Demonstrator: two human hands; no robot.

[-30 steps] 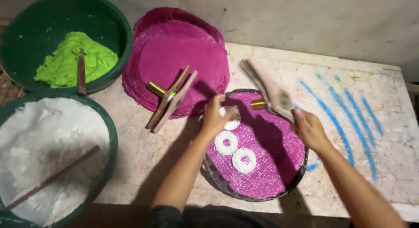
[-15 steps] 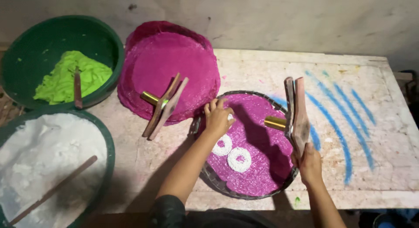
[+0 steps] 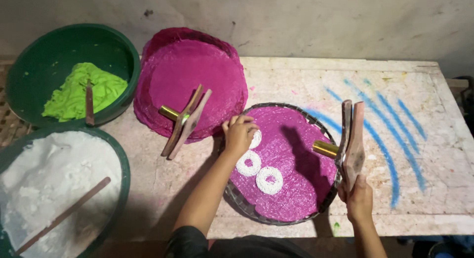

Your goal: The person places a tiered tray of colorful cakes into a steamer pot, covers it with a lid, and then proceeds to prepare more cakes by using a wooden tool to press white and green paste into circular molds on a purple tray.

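A round wire tray (image 3: 236,198) lined with a magenta mesh sheet (image 3: 291,154) lies on the table. On the sheet sit white dough rings (image 3: 269,180), one (image 3: 248,163) beside it and another under my left hand (image 3: 240,133), which presses its fingertips onto that ring. My right hand (image 3: 359,201) grips the lower end of a wooden press tool with a brass barrel (image 3: 349,142), held upright over the tray's right rim.
A stack of magenta mesh sheets (image 3: 192,75) lies behind, with a second wooden press (image 3: 185,120) resting on it. A green bowl of green dough (image 3: 74,73) and a green bowl of white dough (image 3: 54,184), each with a stick, stand left. Blue streaks mark the tabletop (image 3: 385,134).
My right hand has swung the wooden press from above the tray's far edge to its right rim and drawn back toward me. My left hand stays on the ring.
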